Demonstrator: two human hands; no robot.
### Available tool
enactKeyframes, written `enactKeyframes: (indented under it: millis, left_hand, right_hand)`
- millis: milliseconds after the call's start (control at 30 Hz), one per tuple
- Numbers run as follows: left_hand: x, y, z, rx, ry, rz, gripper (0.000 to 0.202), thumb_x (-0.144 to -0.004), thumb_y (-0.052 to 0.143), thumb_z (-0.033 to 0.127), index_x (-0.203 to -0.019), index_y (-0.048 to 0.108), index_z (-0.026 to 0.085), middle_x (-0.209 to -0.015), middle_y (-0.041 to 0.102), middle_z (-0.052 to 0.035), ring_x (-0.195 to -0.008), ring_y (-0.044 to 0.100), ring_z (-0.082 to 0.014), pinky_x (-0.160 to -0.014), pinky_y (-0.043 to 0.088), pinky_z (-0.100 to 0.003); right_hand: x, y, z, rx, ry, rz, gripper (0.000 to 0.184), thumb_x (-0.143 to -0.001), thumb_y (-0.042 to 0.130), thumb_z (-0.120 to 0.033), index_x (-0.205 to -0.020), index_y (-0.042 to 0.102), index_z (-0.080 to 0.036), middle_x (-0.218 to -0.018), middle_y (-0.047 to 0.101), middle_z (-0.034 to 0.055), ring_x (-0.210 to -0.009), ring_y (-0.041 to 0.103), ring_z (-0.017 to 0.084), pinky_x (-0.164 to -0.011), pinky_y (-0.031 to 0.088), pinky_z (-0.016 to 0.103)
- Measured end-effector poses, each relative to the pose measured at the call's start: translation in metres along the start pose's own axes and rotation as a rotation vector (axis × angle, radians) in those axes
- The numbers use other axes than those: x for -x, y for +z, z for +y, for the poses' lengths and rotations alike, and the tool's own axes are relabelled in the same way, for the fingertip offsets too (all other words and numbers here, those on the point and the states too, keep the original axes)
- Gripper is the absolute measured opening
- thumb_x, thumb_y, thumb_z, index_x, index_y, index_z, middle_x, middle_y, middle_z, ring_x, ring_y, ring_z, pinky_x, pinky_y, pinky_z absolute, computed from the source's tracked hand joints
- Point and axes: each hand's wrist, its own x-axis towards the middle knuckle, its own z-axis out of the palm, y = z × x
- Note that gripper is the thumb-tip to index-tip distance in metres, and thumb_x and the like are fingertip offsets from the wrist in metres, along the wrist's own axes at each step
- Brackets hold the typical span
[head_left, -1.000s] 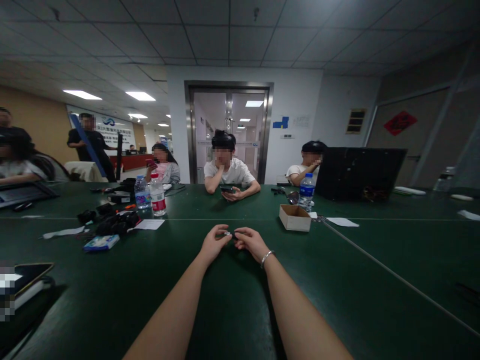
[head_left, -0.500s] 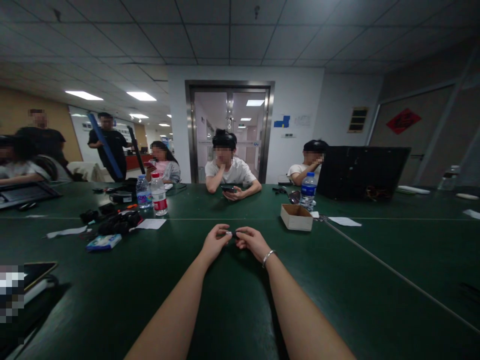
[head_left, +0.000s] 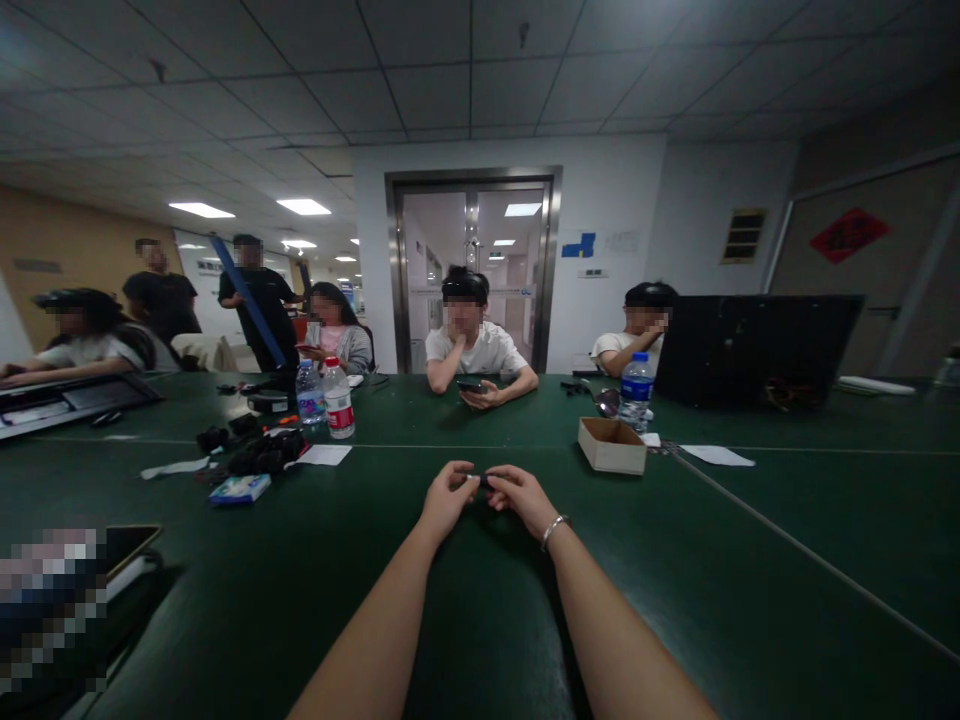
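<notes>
Over the middle of the green table, my left hand and my right hand meet almost tip to tip. Between them is a small dark object with a silvery end, too small for me to tell its kind. The left thumb and fingers pinch its silvery end, and the right thumb and fingers pinch the dark end. My fingers cover most of it. A silver bracelet circles my right wrist.
An open cardboard box and a blue-labelled bottle stand right of my hands. To the left are a red-capped bottle, black gear and a blue packet. A person sits opposite, holding a phone.
The whole view has shifted, so everything sits a little further right. My hands keep the same pinch on the small object, which shows slightly less silver.
</notes>
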Motion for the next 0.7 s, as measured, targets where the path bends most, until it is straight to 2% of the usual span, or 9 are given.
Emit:
enactKeyframes:
  millis: [100,200,400,533,600,700]
  left_hand:
    - [-0.0005,0.0015,-0.0004,-0.012,-0.059,0.005,0.038,-0.068,0.062,0.045,-0.086,0.057,0.012,-0.07,0.06,-0.0046,-0.062,0.058,-0.0131,-0.052,0.043,-0.021]
    - [0.0014,0.0014,0.0022,-0.027,-0.022,-0.024,0.034,-0.069,0.061,0.045,-0.077,0.057,0.013,-0.064,0.057,-0.0023,-0.058,0.055,-0.0118,-0.05,0.041,-0.02]
    - [0.0046,-0.0011,0.0052,-0.039,0.07,-0.047,0.032,-0.068,0.065,0.039,-0.087,0.058,0.015,-0.073,0.059,-0.0033,-0.067,0.057,-0.0131,-0.06,0.045,-0.023]
    - [0.0035,0.0006,0.0014,-0.07,0.008,0.042,0.037,-0.069,0.063,0.042,-0.093,0.055,0.016,-0.077,0.06,-0.0042,-0.065,0.058,-0.0138,-0.057,0.046,-0.024]
    - [0.0038,0.002,0.001,-0.109,-0.037,0.079,0.033,-0.072,0.059,0.045,-0.085,0.055,0.014,-0.07,0.059,-0.0035,-0.06,0.057,-0.0134,-0.053,0.044,-0.023]
    - [0.0053,0.0023,0.0022,-0.176,-0.052,0.07,0.031,-0.075,0.055,0.045,-0.077,0.054,0.014,-0.063,0.056,-0.0013,-0.055,0.054,-0.0118,-0.048,0.04,-0.021]
  right_hand:
    - [0.0001,0.0007,0.0005,0.027,-0.01,-0.007,0.029,-0.065,0.072,-0.028,-0.086,0.061,-0.011,-0.057,0.06,0.0012,-0.048,0.059,0.011,-0.044,0.047,0.019]
    - [-0.0005,0.0011,0.0012,0.036,-0.015,-0.011,0.03,-0.063,0.073,-0.028,-0.085,0.061,-0.011,-0.057,0.06,0.0011,-0.047,0.058,0.011,-0.044,0.047,0.019]
    - [0.0006,0.002,0.0005,0.025,-0.026,-0.006,0.03,-0.063,0.072,-0.028,-0.084,0.06,-0.011,-0.055,0.06,0.0002,-0.046,0.058,0.011,-0.043,0.046,0.019]
    - [0.0018,0.0032,-0.0011,0.029,-0.017,-0.008,0.029,-0.064,0.071,-0.028,-0.085,0.059,-0.011,-0.056,0.06,0.0003,-0.046,0.058,0.011,-0.043,0.046,0.019]
    - [0.0019,0.0033,-0.0013,0.034,-0.01,-0.005,0.029,-0.064,0.07,-0.028,-0.086,0.059,-0.011,-0.056,0.061,0.0006,-0.047,0.058,0.011,-0.043,0.046,0.018]
    - [0.0012,0.0026,-0.0002,0.043,-0.009,0.002,0.029,-0.064,0.07,-0.027,-0.086,0.059,-0.011,-0.057,0.061,0.001,-0.047,0.059,0.011,-0.044,0.046,0.018]
